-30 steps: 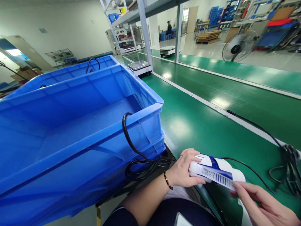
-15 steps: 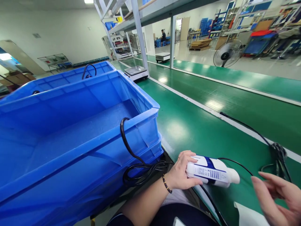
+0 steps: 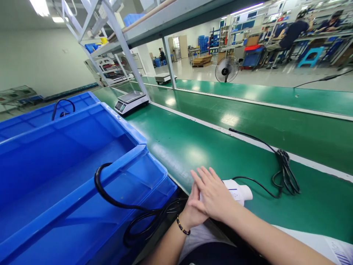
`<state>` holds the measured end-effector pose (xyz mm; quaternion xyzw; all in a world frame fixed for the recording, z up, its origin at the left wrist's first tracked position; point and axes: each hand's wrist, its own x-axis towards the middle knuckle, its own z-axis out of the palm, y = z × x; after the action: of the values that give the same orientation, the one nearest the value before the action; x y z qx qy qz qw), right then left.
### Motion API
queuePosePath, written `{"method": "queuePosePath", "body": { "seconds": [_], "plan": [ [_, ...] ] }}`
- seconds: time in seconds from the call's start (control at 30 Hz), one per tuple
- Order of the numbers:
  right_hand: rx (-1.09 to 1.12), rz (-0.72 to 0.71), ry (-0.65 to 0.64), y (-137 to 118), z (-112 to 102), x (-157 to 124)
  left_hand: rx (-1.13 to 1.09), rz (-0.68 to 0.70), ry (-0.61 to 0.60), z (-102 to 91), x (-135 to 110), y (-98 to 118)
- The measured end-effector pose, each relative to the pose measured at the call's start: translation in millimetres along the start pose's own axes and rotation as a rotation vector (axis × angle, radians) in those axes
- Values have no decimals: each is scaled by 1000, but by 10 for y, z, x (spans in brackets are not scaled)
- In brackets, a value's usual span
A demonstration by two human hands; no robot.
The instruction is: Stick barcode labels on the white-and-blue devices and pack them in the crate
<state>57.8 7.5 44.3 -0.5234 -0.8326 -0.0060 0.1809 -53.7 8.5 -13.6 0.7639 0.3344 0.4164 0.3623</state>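
Note:
A white bottle-shaped object [image 3: 239, 193] with a printed label and a narrower round end lies over the green bench, partly hidden by my hands. My left hand [image 3: 193, 213], wearing a dark beaded bracelet, is around its near end; most of those fingers are covered. Across it lies my right hand [image 3: 216, 193], fingers stretched out flat, its palm over the left hand and the white object. A thin black cable [image 3: 256, 181] runs from behind the object to a bundled black cord [image 3: 285, 171] on the bench.
Left of me stands a large blue bin [image 3: 121, 158], a thick black cable [image 3: 100, 180] looped over its rim. Further along sit a weighing scale [image 3: 132, 99] and shelf posts [image 3: 168, 62]. A white sheet [image 3: 311, 239] lies at lower right. Beyond are a fan [image 3: 226, 70] and seated people.
My right hand has come in from the right and now lies over my left hand and the white object. The view has turned right, so the bin sits further left.

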Motion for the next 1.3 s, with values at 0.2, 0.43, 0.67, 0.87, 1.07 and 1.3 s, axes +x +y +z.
{"method": "queuePosePath", "body": {
  "seconds": [0.2,0.43,0.67,0.87,1.07,1.3],
  "plan": [
    [17,65,-50,794,-108,-598,-160,-30,-58,-122,-23,12],
    [230,124,-118,1145,-71,-1028,-125,-69,-64,-141,26,-28],
    [342,149,-205,1105,-145,-898,561,220,-72,-257,-72,189],
    [371,148,-227,1109,-167,-895,1020,356,-170,-244,-199,345],
    [405,171,-243,1075,-202,-845,1163,369,-324,18,21,485],
    [446,235,-265,948,-342,-636,1229,323,-256,278,393,347]
  ]
}}
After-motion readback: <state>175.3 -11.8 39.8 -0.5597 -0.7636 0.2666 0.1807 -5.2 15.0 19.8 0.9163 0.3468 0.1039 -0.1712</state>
